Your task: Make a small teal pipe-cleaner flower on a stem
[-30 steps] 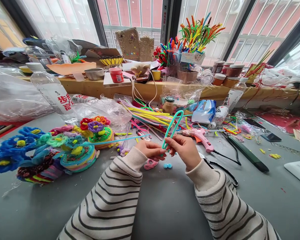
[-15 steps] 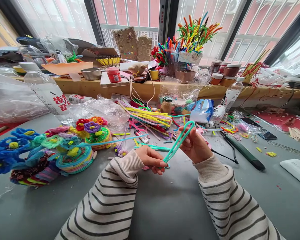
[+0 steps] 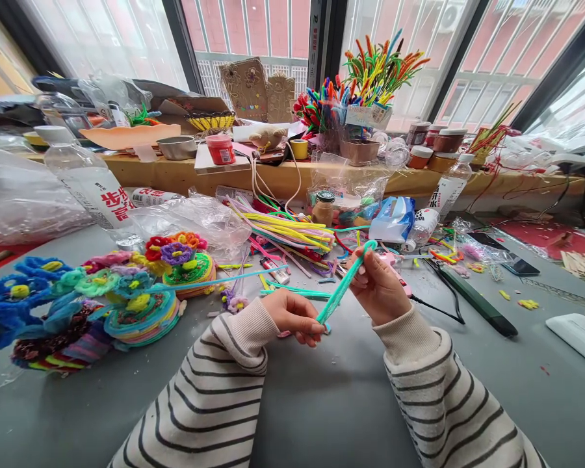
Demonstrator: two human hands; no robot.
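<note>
A teal pipe cleaner [image 3: 344, 285], folded double, stretches between my two hands above the grey table [image 3: 322, 403]. My left hand [image 3: 295, 315] pinches its two loose ends low down. My right hand [image 3: 377, 286] is closed round the folded upper end, pressing the loop nearly flat. Both sleeves are striped. Just beyond my hands lies a pile of loose pipe cleaners [image 3: 287, 231] in yellow, pink and green.
Finished pipe-cleaner flowers [image 3: 92, 296] cover the table's left. A pink glue gun [image 3: 394, 270] with its black cable lies behind my right hand, a long black tool [image 3: 475, 299] farther right. Plastic bottles [image 3: 90, 182], bags, jars and a pot of upright pipe cleaners [image 3: 375, 71] crowd the back.
My right hand slid from beside the left up to the looped end, and the wide upright loop has been pressed into a narrow double strand tilted to the right.
</note>
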